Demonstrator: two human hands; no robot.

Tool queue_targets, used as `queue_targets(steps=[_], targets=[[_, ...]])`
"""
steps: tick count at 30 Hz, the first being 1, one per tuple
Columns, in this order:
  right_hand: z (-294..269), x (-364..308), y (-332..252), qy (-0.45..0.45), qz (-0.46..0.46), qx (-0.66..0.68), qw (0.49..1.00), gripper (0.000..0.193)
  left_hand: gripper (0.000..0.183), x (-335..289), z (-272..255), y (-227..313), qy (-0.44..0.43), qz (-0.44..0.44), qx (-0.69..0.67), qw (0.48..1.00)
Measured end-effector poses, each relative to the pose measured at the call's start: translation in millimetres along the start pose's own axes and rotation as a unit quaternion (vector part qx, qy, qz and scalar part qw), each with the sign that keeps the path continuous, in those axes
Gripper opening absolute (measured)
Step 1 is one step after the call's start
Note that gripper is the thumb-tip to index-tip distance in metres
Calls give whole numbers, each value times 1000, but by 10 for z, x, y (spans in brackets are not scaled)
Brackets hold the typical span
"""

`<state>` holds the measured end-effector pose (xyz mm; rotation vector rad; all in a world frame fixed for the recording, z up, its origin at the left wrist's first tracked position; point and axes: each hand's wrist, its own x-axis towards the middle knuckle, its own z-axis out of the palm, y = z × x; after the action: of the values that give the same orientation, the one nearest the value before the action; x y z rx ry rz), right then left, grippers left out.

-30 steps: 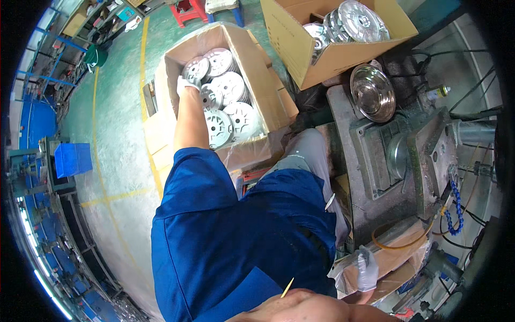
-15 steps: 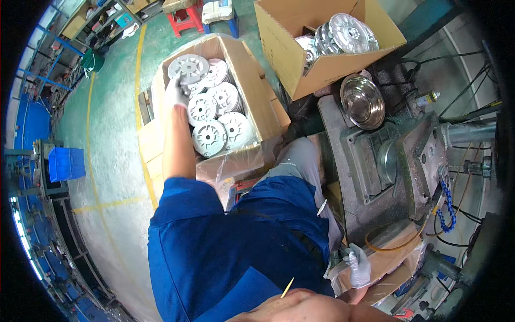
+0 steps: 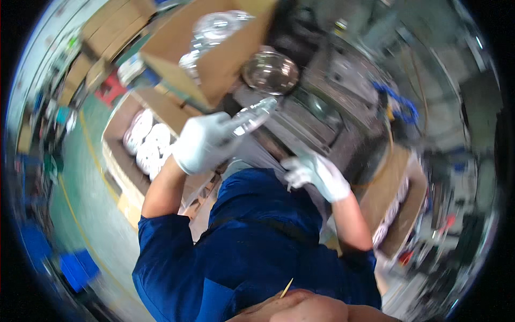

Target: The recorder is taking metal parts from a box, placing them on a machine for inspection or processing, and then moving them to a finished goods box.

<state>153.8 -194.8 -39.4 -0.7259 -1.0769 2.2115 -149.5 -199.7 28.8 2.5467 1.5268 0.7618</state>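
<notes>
At left, an open carton (image 3: 116,126) keeps pale discs (image 3: 154,142) piled within reach. The gloved left hand (image 3: 204,142) clamps a silvery disc (image 3: 252,118) by its near edge, leaving the far side free, before the machine (image 3: 292,126). The right hand (image 3: 319,174) hangs beside the lap, fingers loosely apart, seemingly empty.

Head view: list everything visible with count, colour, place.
Thin metal disc: one, silver, centre
Open cardboard boxes: three, brown, top, left and right
Round metal discs: several, pale silver, inside those boxes
Round metal bowl: one, silver, beside top box
Metal machine: one, grey, right of bowl
Segmented hose: one, blue, upper right
Plastic bin: one, blue, lower left
Plastic stool: one, red, upper left
Shirt: one, blue, lower centre
Left hand: one, white-gloved, holding disc
Right hand: one, white-gloved, over lap
</notes>
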Motion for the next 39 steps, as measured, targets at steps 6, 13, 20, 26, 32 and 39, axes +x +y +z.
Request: queue_targets(steps=[6,13,20,26,32,39], targets=[[-84,90,24,184,-99,130,969,36,52,486,605,685,-91,267,16,959],[-420,-202,-118,181,-149,91,968,37,94,992,996,565,-42,-97,-266,958],[-447,-242,-232,206,-154,-16,966,40,53,1270,1162,472,-68,-128,-504,852],[-631,-568,346,237,-80,6,968,35,54,2239,1074,127,58,-196,-507,838],[-581,-841,729,263,-44,-11,964,40,48,2878,1434,168,13,-205,-499,842],[-628,-1108,970,310,-34,-5,950,43,70,3124,1712,-43,-22,-192,-322,927]])
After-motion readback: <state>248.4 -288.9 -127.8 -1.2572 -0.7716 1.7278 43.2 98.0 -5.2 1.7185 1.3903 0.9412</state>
